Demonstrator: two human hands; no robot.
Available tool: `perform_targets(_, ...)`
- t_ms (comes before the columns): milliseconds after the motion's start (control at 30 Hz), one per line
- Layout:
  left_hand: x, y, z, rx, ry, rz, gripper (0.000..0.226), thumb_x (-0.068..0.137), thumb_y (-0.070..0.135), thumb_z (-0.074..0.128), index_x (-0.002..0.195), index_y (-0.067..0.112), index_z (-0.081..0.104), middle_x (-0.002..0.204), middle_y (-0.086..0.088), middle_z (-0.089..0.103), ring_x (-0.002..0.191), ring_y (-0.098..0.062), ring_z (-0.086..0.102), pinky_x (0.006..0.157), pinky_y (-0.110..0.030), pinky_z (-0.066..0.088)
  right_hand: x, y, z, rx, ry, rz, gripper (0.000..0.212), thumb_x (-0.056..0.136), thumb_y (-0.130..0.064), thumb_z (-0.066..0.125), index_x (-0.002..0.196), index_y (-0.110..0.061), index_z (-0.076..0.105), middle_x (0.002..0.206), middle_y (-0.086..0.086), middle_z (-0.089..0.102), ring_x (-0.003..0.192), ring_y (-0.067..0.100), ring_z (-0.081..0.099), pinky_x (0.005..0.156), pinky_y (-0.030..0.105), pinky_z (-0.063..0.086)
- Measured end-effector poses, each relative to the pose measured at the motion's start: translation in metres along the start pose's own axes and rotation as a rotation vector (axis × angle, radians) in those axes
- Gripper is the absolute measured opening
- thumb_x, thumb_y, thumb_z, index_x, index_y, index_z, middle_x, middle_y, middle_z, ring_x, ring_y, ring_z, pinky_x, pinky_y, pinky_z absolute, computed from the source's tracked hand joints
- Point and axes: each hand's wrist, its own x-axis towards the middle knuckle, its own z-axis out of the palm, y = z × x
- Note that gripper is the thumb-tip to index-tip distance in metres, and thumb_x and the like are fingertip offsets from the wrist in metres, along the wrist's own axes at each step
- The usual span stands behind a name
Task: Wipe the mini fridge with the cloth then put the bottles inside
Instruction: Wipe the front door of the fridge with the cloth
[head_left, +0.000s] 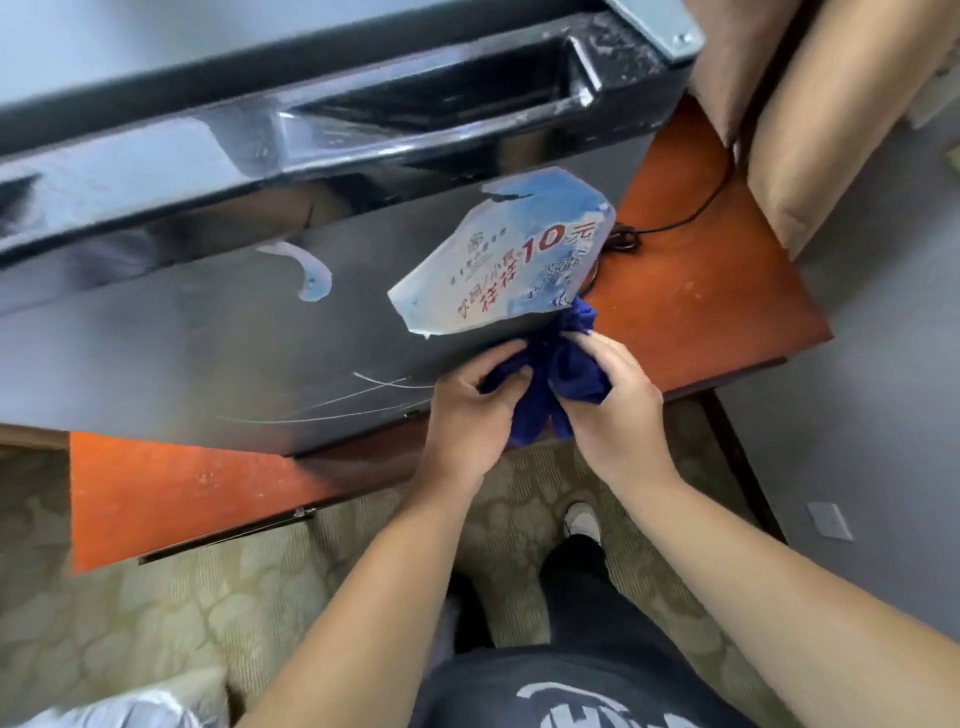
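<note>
Left hand (470, 410) and right hand (615, 410) are bunching crumpled dark-blue cloth (553, 374), fingers clamped on it | likely readying it for wiping glossy black mini fridge (208, 322) door.

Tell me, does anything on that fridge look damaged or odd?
Yes. The sticker on the fridge door is torn at its edges, and a leftover scrap clings to its left. Thin pale scratches run across the door beside the left hand. White specks dot the handle recess.
</note>
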Motion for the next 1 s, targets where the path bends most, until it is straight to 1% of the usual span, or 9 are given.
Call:
perform_targets(100,-0.017,0.008,-0.026,-0.045,0.085,0.016,0.037,0.093,0.004,0.069,0.103,0.038,0.077,0.106,0.009,0.080,0.103,-0.008,0.074,0.093,-0.030,0.057,-0.021,-0.021,0.018,0.101,-0.020,-0.040,0.055,0.079,0.004,0.072,0.127,-0.024,0.071,0.136,-0.011,0.064,0.129,0.001,0.057,0.113,0.024,0.044)
perform_targets(200,-0.037,0.015,-0.063,-0.020,0.217,0.057,0.038,0.093,0.003,0.069,0.102,0.040,0.075,0.099,0.017,0.080,0.094,-0.002,0.073,0.088,-0.026,0.058,-0.035,-0.039,0.039,0.094,-0.129,-0.170,0.066,0.076,0.010,0.069,0.131,-0.026,0.069,0.141,-0.011,0.059,0.135,0.004,0.053,0.116,0.022,0.040)
perform_targets(300,-0.050,0.016,-0.090,-0.052,0.292,0.022,0.045,0.093,0.004,0.069,0.100,0.048,0.078,0.108,0.010,0.079,0.109,-0.018,0.073,0.099,-0.049,0.056,-0.039,-0.048,0.051,0.038,-0.300,-0.296,0.070,0.076,0.010,0.066,0.137,-0.024,0.065,0.147,-0.001,0.057,0.138,0.016,0.051,0.119,0.025,0.036)
perform_targets(367,-0.050,0.015,-0.094,-0.032,0.312,0.018,0.045,0.094,0.005,0.069,0.101,0.049,0.077,0.110,0.007,0.079,0.113,-0.024,0.071,0.101,-0.056,0.054,-0.036,-0.046,0.052,-0.003,-0.374,-0.344,0.070,0.078,0.010,0.067,0.139,-0.024,0.064,0.148,-0.001,0.055,0.138,0.018,0.049,0.121,0.024,0.033)
perform_targets(567,-0.027,0.013,-0.041,-0.021,0.136,0.025,0.037,0.094,0.000,0.067,0.105,0.034,0.075,0.100,0.011,0.080,0.096,-0.003,0.074,0.085,-0.023,0.058,-0.019,-0.018,0.019,0.040,-0.269,-0.142,0.068,0.080,0.014,0.065,0.136,-0.025,0.066,0.146,-0.009,0.055,0.137,0.006,0.048,0.119,0.024,0.037)
perform_targets(700,0.008,-0.007,0.011,-0.004,0.040,-0.022,0.039,0.093,-0.001,0.066,0.101,0.035,0.077,0.098,0.009,0.080,0.095,-0.008,0.075,0.092,-0.036,0.060,0.004,0.013,-0.005,-0.064,-0.095,-0.121,0.047,0.086,0.002,0.072,0.131,-0.014,0.070,0.137,-0.003,0.064,0.125,-0.004,0.052,0.107,0.005,0.036)
perform_targets(800,0.026,-0.034,0.028,-0.023,0.057,-0.086,0.036,0.091,-0.004,0.065,0.101,0.029,0.078,0.097,0.009,0.079,0.091,-0.004,0.074,0.096,-0.036,0.058,0.020,0.034,-0.003,-0.091,-0.155,-0.021,0.041,0.090,-0.006,0.072,0.129,-0.017,0.071,0.133,-0.004,0.067,0.119,-0.005,0.053,0.096,-0.007,0.029)
perform_targets(933,0.024,-0.064,0.012,-0.155,0.226,-0.229,0.035,0.091,-0.002,0.067,0.090,0.030,0.078,0.092,0.004,0.079,0.090,-0.018,0.073,0.096,-0.045,0.058,0.017,0.038,0.025,-0.128,-0.270,0.072,0.024,0.088,-0.015,0.069,0.109,-0.024,0.077,0.111,-0.008,0.075,0.105,0.007,0.066,0.081,-0.003,0.037)
perform_targets(1000,0.013,-0.068,-0.010,-0.190,0.350,-0.225,0.037,0.091,-0.003,0.067,0.085,0.031,0.079,0.087,0.006,0.079,0.089,-0.022,0.072,0.089,-0.044,0.056,0.005,0.024,0.044,-0.044,-0.315,0.051,0.023,0.088,-0.014,0.070,0.108,-0.023,0.077,0.108,-0.008,0.076,0.102,0.005,0.066,0.083,0.004,0.042)
